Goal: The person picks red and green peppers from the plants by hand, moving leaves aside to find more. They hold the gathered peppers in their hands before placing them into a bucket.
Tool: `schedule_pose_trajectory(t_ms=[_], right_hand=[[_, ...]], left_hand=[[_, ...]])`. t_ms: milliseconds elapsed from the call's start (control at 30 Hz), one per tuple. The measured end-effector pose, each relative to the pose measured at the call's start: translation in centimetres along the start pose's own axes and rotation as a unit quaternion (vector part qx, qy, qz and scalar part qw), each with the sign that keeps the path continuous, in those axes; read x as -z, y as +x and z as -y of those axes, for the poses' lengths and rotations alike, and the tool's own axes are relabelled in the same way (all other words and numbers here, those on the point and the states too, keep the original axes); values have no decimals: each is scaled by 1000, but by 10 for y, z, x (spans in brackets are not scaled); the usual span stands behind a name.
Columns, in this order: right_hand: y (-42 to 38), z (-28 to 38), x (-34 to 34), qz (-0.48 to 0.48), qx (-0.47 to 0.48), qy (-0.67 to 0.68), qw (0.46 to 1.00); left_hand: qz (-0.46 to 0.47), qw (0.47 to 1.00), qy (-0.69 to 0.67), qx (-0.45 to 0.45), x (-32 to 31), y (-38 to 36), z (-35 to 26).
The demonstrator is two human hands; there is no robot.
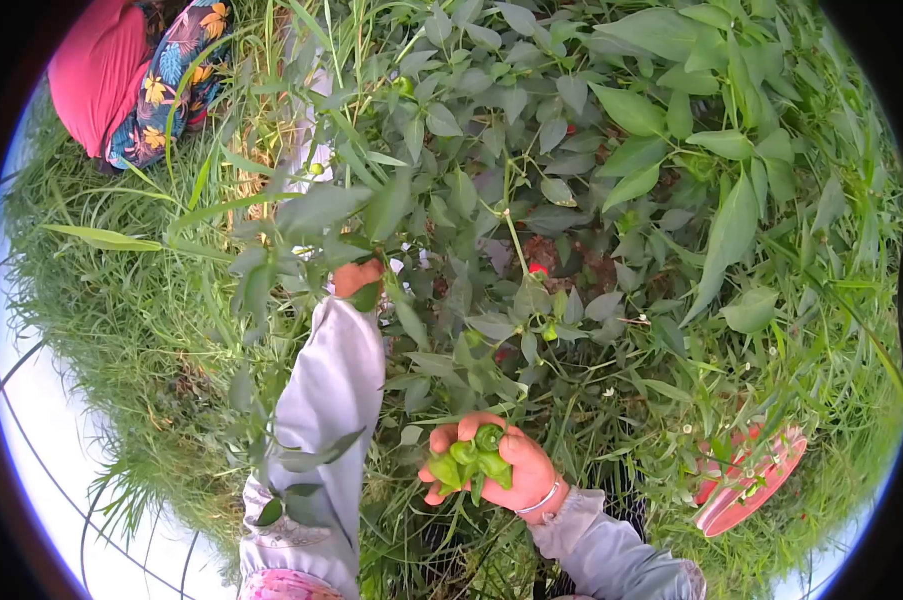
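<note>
Several green peppers (468,460) lie in my right hand (518,462), whose fingers curl round them near the bottom centre. A bracelet circles that wrist. My left hand (357,278) reaches in among the pepper plant's leaves (386,205) left of centre. Leaves cover its fingers, so what it touches, if anything, is hidden. Right of it, a small red fruit (538,270) shows low between the stems, and a small green one (549,333) hangs below that.
Tall grass (131,330) grows on the left. A co-worker in red and flowered clothing (106,75) is at the top left. At the lower right a red container (756,485) sits in the grass. Large leaves (731,225) spread at the upper right.
</note>
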State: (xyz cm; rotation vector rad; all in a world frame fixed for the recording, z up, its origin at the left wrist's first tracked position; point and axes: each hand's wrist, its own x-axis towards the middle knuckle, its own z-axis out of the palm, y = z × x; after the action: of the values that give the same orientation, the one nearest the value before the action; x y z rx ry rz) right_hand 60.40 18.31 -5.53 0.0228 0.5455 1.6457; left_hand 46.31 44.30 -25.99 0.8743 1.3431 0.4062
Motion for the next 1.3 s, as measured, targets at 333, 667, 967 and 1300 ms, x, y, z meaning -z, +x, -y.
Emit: schedule_pose_trajectory(t_ms=[333, 667, 967, 1300], right_hand=[[-2, 2, -1, -45, -1, 4, 999], [-2, 1, 6, 8, 14, 3, 1000], [0, 1, 9, 10, 13, 9, 1000], [3, -1, 5, -2, 7, 1, 1000]], left_hand=[[-39, 869, 439, -226, -15, 41, 6], [7, 765, 597, -240, -38, 25, 1], [-11, 724, 634, -270, -69, -12, -16], [92, 547, 792, -255, -72, -20, -35]])
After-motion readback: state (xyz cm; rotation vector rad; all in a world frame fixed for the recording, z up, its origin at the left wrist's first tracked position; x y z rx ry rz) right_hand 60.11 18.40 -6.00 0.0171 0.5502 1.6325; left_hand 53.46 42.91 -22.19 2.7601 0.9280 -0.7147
